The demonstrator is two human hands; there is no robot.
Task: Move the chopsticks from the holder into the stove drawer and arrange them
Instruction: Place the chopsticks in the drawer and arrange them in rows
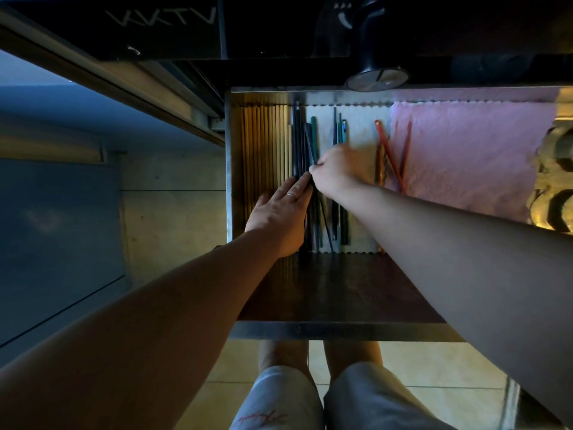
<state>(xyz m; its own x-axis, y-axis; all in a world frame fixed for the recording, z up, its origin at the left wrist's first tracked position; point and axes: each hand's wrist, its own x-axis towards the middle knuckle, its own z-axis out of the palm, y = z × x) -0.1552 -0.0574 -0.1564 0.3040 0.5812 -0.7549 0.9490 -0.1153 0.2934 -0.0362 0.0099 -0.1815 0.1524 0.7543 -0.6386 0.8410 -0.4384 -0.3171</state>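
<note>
The stove drawer (228,169) is pulled out below me. A row of pale wooden chopsticks (266,141) lies side by side along its left wall. Next to them sit dark and teal chopsticks (299,135), some crossing at an angle. My left hand (279,212) lies flat, fingers together, pressing on the dark chopsticks near the wooden row. My right hand (336,170) pinches one slanted dark chopstick (310,144) between thumb and fingers. Red chopsticks (387,150) lie crossed farther right. The holder is not in view.
A pink cloth (465,156) lines the right half of the drawer and a white ridged liner (359,119) lies under the middle. A round stove knob (376,79) sticks out above the drawer. Patterned dishes (555,187) sit at the right edge. My knees (310,392) are below the drawer front.
</note>
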